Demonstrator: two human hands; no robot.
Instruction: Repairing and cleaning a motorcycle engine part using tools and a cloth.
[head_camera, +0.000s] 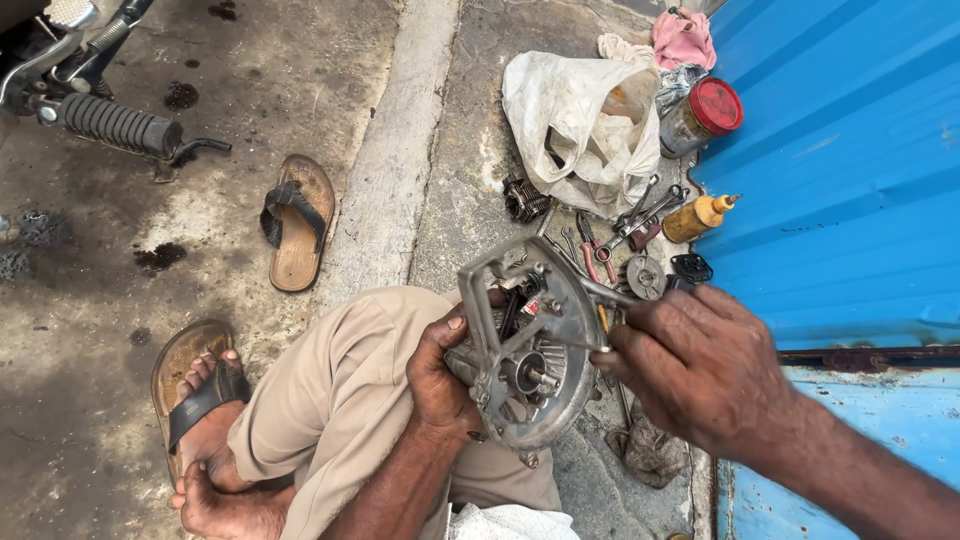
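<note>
my left hand (440, 375) grips the metal engine cover (525, 345) over my knee, holding it tilted. my right hand (700, 365) is closed on a thin tool poking inside. i judge i'm working a part loose; next needs steady pressure.

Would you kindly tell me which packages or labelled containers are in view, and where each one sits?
White plastic bag: crumpled, on the concrete beside the blue wall.
Jar: on its side right of the bag, red lid, dark label.
Small bottle: amber, pointed nozzle, lying among the tools.
No signs or screens.
</note>
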